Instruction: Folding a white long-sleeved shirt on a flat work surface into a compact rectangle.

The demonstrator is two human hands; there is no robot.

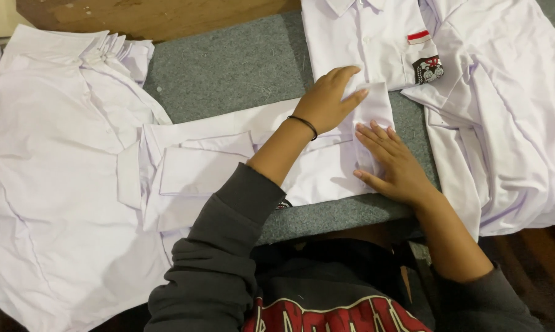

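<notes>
The partly folded white cotton shirt lies flat on the grey felt-covered table, directly in front of the person. The left hand rests palm down on the shirt's far edge, fingers extended and close together, gripping nothing. The right hand lies flat just right of the left hand, fingers slightly spread, pressing the turned-over end panel of the shirt.

Handling, by judgement: the fabric is light, soft and limp; it creases readily and slides on itself, so it is best taken at a folded edge or corner and held down with flat palms.

Count: two hands; one shirt under them; one stack of white shirts left of the folded shirt; at least two spread white shirts beyond and right of it, one bearing a chest-pocket badge.
</notes>
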